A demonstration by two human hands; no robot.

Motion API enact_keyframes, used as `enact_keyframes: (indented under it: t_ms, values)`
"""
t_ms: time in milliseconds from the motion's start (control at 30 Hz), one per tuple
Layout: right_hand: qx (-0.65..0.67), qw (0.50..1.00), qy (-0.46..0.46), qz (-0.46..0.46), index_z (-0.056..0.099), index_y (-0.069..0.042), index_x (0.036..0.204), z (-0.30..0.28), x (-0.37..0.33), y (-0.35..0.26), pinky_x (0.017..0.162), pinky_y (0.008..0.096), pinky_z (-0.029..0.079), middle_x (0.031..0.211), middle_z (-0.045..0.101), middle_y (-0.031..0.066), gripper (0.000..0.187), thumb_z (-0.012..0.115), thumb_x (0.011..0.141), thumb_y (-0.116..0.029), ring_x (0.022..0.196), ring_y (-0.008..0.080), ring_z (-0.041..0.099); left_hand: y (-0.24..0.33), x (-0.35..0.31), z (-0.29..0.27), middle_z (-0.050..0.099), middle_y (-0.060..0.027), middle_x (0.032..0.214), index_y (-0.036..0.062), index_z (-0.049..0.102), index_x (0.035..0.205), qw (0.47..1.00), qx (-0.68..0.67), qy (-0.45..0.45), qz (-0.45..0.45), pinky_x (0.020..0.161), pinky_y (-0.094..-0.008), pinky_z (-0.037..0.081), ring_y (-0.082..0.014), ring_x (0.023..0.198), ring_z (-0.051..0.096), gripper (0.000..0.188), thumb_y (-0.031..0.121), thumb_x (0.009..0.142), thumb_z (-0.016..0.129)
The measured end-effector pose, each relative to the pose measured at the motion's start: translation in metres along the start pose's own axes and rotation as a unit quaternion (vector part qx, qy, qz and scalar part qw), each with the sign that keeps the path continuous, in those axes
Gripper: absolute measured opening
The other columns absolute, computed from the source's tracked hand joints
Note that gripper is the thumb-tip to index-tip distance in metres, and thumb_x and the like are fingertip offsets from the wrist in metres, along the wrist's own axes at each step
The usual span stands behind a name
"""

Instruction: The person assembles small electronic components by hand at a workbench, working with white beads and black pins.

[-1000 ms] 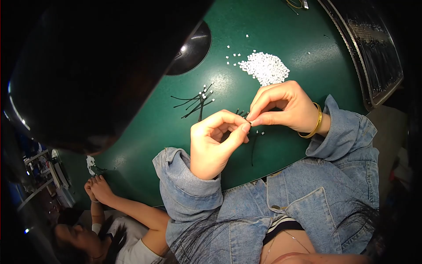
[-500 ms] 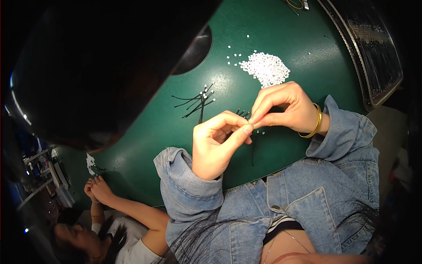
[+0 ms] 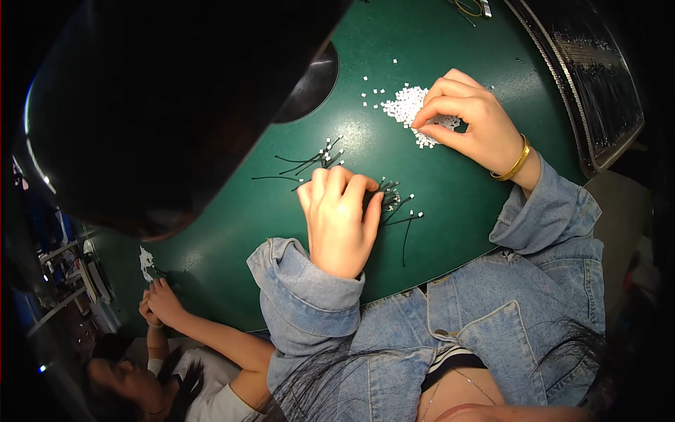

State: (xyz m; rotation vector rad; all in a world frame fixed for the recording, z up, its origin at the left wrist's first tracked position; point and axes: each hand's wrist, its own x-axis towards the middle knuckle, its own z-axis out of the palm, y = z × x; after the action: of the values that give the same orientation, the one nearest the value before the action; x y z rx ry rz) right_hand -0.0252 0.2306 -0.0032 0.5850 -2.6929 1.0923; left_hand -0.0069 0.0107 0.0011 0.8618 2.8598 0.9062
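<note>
My right hand (image 3: 470, 119), with a gold bangle at its wrist, reaches over a pile of tiny white plastic housings (image 3: 406, 105). Its thumb and forefinger are pinched together at the pile's near edge; whatever lies between the tips is too small to make out. Palm down and fingers bent, my left hand (image 3: 339, 221) rests low between two groups of short black wires. Its thumb and forefinger are apart, and its other fingertips are hidden. Beyond it lie black wires with white ends (image 3: 325, 156). Beside its thumb is a bunch of black wires (image 3: 388, 193).
A dark rounded object (image 3: 140, 105) fills the upper left, beside a round black dish (image 3: 316, 81) on the green table (image 3: 450, 211). At the right stands a rack of dark strands (image 3: 598, 84). A co-worker's hands (image 3: 160, 299) work beside a small white pile (image 3: 145, 260).
My hands have parted. The right moved up and right to the white pile; the left turned palm down and dropped beside the wires. Another white-ended wire now lies to its left.
</note>
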Motion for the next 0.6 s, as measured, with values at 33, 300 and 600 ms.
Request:
enact_keyframes:
  t_ms: [33, 300, 600]
  values:
    - [0.0, 1.0, -0.001, 0.0, 0.062, -0.007, 0.072, 0.0, -0.001, 0.0, 0.064, 0.0273, 0.043, 0.072, 0.056, 0.0014, 0.006, 0.064, 0.066, -0.008, 0.073, 0.0178, 0.05, 0.0, 0.0, 0.003, 0.05, -0.0054, 0.069, 0.0019, 0.058, 0.074, 1.0, 0.0, 0.001, 0.006, 0.069, -0.0326, 0.037, -0.0214, 0.073, 0.047, 0.015, 0.0, 0.062, 0.065]
    - [-0.041, 0.998, -0.042, -0.035, 0.059, -0.007, 0.068, 0.005, -0.011, 0.004, 0.065, 0.0276, 0.041, 0.071, 0.052, 0.0005, 0.007, 0.064, 0.064, -0.008, 0.074, 0.0172, 0.047, 0.001, -0.002, 0.006, 0.055, -0.0069, 0.068, -0.0011, 0.057, 0.078, 0.989, -0.142, 0.013, -0.037, 0.057, -0.026, 0.042, -0.0155, 0.062, 0.053, 0.012, -0.004, 0.067, 0.06]
    - [-0.039, 0.998, -0.048, -0.003, 0.058, -0.006, 0.067, 0.004, -0.011, 0.0, 0.064, 0.0278, 0.042, 0.072, 0.05, 0.0008, 0.008, 0.064, 0.064, -0.006, 0.073, 0.0177, 0.046, 0.002, -0.001, -0.004, 0.06, -0.0066, 0.071, -0.0034, 0.058, 0.087, 0.934, -0.327, -0.03, -0.144, 0.057, -0.0208, 0.044, -0.0119, 0.061, 0.057, 0.013, -0.002, 0.075, 0.057]
